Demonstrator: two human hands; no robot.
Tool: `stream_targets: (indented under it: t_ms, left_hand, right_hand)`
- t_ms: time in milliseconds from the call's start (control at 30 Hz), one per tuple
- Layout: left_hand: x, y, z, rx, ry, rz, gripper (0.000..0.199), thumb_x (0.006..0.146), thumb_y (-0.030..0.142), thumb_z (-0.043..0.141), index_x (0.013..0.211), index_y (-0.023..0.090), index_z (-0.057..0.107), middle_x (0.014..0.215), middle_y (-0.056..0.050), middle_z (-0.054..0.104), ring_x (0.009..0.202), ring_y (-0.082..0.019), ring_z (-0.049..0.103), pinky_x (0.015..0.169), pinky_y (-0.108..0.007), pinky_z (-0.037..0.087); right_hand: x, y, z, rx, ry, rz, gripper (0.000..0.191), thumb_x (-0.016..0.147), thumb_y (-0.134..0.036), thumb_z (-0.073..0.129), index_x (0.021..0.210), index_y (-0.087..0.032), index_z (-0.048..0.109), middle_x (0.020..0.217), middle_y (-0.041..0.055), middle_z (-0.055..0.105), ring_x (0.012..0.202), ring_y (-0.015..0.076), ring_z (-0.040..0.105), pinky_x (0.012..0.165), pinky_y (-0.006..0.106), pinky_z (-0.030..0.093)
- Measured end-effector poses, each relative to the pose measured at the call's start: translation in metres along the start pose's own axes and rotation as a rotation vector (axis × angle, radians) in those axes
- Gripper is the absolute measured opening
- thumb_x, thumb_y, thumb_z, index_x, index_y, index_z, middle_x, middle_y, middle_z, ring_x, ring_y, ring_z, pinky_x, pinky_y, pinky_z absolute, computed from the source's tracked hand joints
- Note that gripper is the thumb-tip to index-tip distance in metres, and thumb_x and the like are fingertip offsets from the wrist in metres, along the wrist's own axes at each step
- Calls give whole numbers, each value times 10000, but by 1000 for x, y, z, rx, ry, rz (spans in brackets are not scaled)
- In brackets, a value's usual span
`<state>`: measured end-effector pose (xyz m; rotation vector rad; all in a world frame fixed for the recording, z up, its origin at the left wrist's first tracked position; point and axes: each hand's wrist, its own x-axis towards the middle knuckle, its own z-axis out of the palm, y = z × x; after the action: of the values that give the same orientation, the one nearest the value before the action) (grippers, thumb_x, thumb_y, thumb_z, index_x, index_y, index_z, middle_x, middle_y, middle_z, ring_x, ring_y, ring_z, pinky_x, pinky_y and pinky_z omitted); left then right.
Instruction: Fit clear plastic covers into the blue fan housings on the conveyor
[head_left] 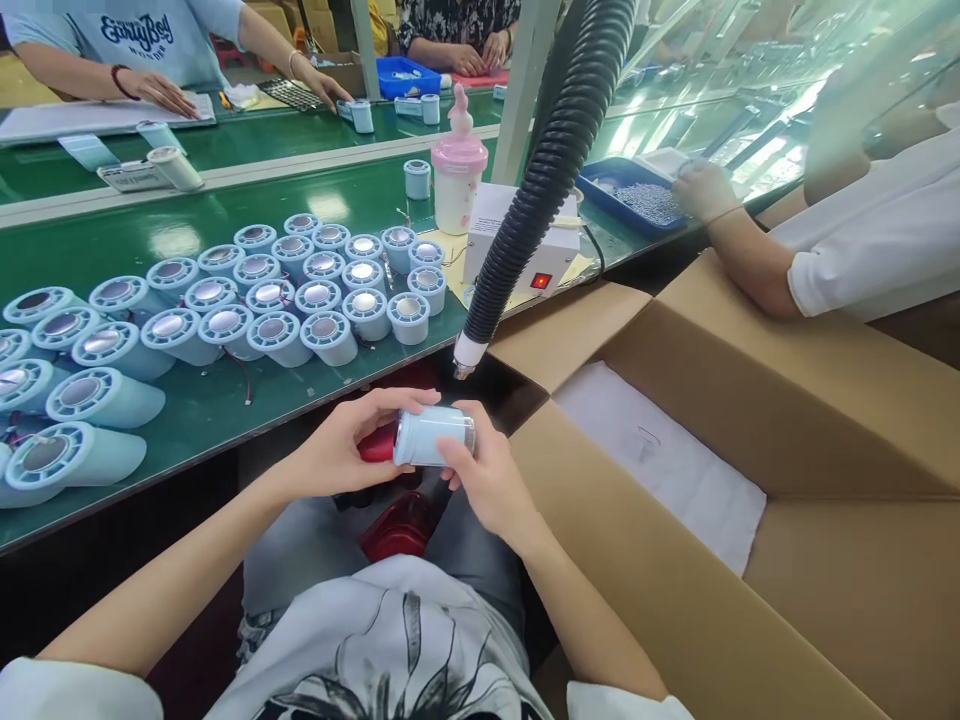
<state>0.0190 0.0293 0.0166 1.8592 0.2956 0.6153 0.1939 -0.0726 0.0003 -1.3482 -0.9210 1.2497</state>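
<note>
Between my two hands, above my lap, a light-blue cylindrical motor housing (pixel 429 437) lies on its side. The fingers and thumb of my left hand (pixel 337 445) curve around its left end. My right hand (pixel 487 470) grips the other end, thumb across the blue side. Just above it hangs the white-and-metal tip (pixel 468 354) of a black corrugated hose (pixel 555 150). To the left, many similar blue housings (pixel 330 338) with silver discs in their tops stand in rows on the green table (pixel 285 400); some thin wires show among them.
An open cardboard box (pixel 675 510) with a white sheet (pixel 667 450) inside is at my right. A white device (pixel 487 225) with a red switch and a pink-lidded cup (pixel 459 165) stand on the table. Co-workers' hands (pixel 709 190) are near a blue tray (pixel 637 205) and across the bench.
</note>
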Motion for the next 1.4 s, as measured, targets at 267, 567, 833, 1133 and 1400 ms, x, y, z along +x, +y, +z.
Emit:
stream_targets:
  t_ms: [267, 567, 833, 1133, 1400]
  left_hand:
    - [-18, 13, 14, -53, 48, 33, 657, 657, -28, 722, 1216, 235, 497, 1345, -128, 533, 1261, -264, 513, 967, -360, 515]
    - [-32, 25, 13, -94, 79, 49, 756, 618, -25, 761, 1264, 249, 478, 1324, -129, 544, 1247, -285, 518, 996, -414, 495]
    - [-40, 31, 12, -22, 96, 33, 811, 646, 76, 781, 1357, 274, 444, 1299, -136, 568, 1176, -283, 573, 947, -382, 530]
    - [-44, 39, 13, 154, 98, 16, 682, 656, 126, 781, 1281, 258, 542, 1295, -119, 593, 1196, -275, 554, 973, -402, 498]
    - [-50, 38, 13, 74, 188, -81, 681, 637, 114, 793, 1257, 268, 557, 1319, -86, 578, 1214, -276, 535, 976, -348, 494]
  right_hand:
    - [-25, -14, 4, -271, 49, -104, 472, 956, -544, 233, 1015, -183, 532, 540, -37, 505, 427, 110, 505, 400, 194, 369]
    - [-40, -29, 8, -201, -51, -60, 446, 982, -512, 231, 972, -197, 546, 487, -53, 511, 421, 88, 505, 404, 157, 386]
    - [-42, -29, 10, -213, -114, -70, 496, 957, -586, 224, 970, -197, 532, 480, -49, 519, 399, 97, 503, 396, 169, 384]
    - [-43, -29, 16, -366, -75, -38, 450, 895, -616, 360, 936, -195, 512, 642, -9, 544, 491, 124, 533, 399, 196, 410]
    - [-37, -14, 7, -15, -49, -21, 364, 867, -544, 476, 1040, -226, 520, 709, -24, 562, 518, 123, 558, 449, 222, 483]
